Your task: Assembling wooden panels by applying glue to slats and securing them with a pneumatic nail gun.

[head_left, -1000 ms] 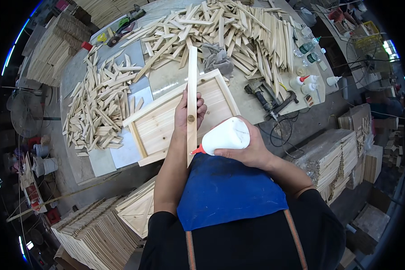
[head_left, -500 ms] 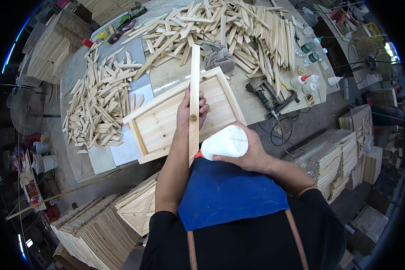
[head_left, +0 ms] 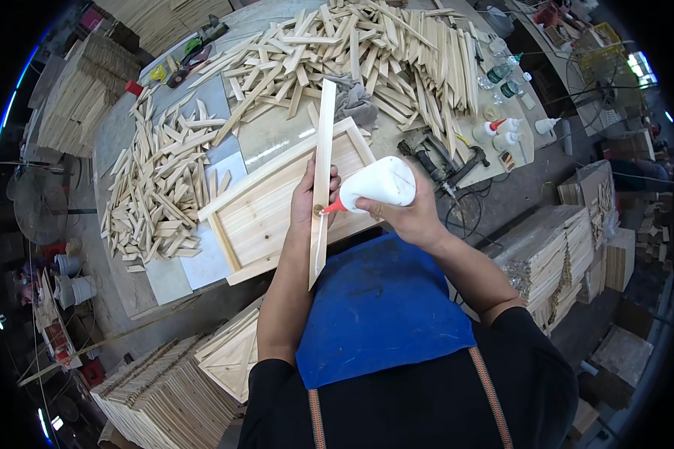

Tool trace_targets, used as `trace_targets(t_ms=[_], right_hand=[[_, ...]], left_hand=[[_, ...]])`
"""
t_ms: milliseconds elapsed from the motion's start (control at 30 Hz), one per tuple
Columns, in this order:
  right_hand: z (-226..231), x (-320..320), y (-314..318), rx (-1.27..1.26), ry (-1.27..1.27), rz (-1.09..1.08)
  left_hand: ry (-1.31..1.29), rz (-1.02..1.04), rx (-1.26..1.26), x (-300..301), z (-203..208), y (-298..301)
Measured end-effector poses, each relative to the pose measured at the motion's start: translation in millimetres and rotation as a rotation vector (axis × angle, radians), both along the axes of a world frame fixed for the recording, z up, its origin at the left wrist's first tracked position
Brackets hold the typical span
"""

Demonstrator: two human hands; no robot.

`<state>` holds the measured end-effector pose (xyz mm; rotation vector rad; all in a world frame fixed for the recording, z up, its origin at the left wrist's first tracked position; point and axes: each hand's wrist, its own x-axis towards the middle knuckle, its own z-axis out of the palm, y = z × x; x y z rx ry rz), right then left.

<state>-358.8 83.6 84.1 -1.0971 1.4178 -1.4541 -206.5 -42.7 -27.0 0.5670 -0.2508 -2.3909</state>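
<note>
My left hand [head_left: 304, 196] is closed around a long pale wooden strip [head_left: 323, 150] with angled ends and a dark knot. The strip points away from me, its near end by the blue apron. In my right hand [head_left: 414, 212] is a white glue bottle [head_left: 383, 183], tilted so its red nozzle [head_left: 335, 206] is at the strip beside the knot. A thin white line of glue [head_left: 321, 251] runs along the strip's near part. Beneath and beyond my hands, a framed wooden panel [head_left: 260, 222] lies at a slant on the table.
Loose wooden strips [head_left: 299, 56] heap up at the back, and shorter pieces [head_left: 161, 187] at the left. A nail gun [head_left: 429, 159] and hammer [head_left: 472, 164] lie right, near several glue bottles [head_left: 506, 141]. A grey cloth [head_left: 356, 105] sits behind the panel. Stacked panels [head_left: 168, 396] stand lower left.
The bottle's nozzle has moved up the strip from its near end to the knot. A white glue line now shows behind it. The strip has shifted slightly nearer to me.
</note>
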Motion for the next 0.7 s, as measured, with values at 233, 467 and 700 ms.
trace_targets(t_ms=[233, 467, 700], right_hand=[[0, -31, -30, -0.04, -0.15, -0.142], [-10, -79, -56, -0.186, -0.105, -0.392], [-119, -174, -65, -0.055, -0.662, -0.903]], left_hand=[[0.033, -0.101, 0.048, 7, 18, 14], [-0.078, -0.186, 0.011, 15, 27, 36], [-0.388, -0.276, -0.345, 82, 33, 29]])
